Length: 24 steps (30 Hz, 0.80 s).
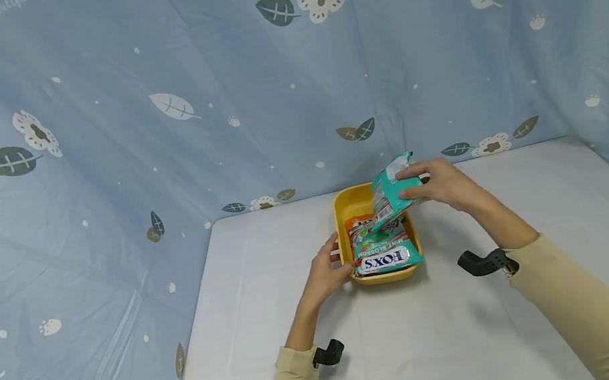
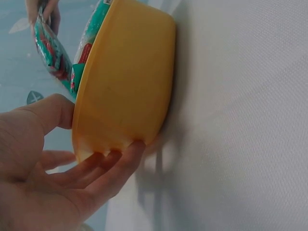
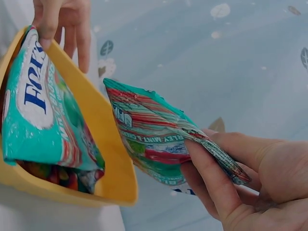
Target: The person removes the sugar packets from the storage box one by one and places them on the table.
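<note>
A yellow plastic container (image 1: 352, 199) stands on the white table. My left hand (image 1: 324, 275) holds its left side, with the thumb at the rim and the fingers against the outer wall (image 2: 125, 77). Inside lies a teal FOX'S candy bag (image 1: 384, 251), marked Mint Blossom, over other packets, one with an orange edge (image 1: 354, 222). My right hand (image 1: 445, 183) pinches the edge of a second teal candy bag (image 1: 389, 192), tilted above the container's right side. In the right wrist view this bag (image 3: 154, 130) hangs between thumb and fingers; its lower end overlaps the container in the head view.
The white tablecloth (image 1: 266, 251) spreads around the container. Right behind the table's back edge hangs a blue curtain (image 1: 262, 89) with leaves and flowers. Black wrist mounts (image 1: 328, 353) sit on both forearms.
</note>
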Tool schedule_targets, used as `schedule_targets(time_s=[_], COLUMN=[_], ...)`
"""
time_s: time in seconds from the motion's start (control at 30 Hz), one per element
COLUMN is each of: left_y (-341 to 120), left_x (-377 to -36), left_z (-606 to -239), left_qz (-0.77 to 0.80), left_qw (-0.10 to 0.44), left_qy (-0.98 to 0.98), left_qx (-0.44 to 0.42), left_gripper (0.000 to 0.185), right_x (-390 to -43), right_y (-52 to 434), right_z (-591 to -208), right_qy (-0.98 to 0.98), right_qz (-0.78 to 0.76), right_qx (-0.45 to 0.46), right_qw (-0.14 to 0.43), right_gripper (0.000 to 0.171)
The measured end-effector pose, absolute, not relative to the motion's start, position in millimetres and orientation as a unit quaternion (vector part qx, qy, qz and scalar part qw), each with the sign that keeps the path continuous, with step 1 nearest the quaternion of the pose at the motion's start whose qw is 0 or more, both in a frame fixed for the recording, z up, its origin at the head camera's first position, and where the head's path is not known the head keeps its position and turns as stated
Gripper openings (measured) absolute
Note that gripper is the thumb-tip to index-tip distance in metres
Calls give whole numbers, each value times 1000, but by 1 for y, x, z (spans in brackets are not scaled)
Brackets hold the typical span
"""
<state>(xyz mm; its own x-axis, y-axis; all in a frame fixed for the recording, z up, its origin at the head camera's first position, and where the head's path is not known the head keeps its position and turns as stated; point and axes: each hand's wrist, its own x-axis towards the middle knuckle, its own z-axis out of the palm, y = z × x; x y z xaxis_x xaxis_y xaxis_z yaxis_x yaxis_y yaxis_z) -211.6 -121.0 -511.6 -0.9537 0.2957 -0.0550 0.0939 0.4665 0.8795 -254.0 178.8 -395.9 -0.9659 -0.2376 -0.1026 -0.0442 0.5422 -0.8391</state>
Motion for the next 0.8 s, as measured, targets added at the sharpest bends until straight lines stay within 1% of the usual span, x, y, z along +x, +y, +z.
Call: schedule_targets(time_s=[0.53, 0.8], left_y=[-122, -122], left_x=[-210, -211], left_z=[-512, -513], left_qz=[479, 495], left_qw=[100, 98], left_qy=[866, 856], left_qx=[100, 114], left_gripper=[79, 79], right_x=[-251, -249], right_y=[204, 213], right_z=[-393, -394], right_qy=[872, 876], right_qz=[-473, -467], right_qx=[-68, -65], right_qw=[102, 101], right_gripper=[56, 56])
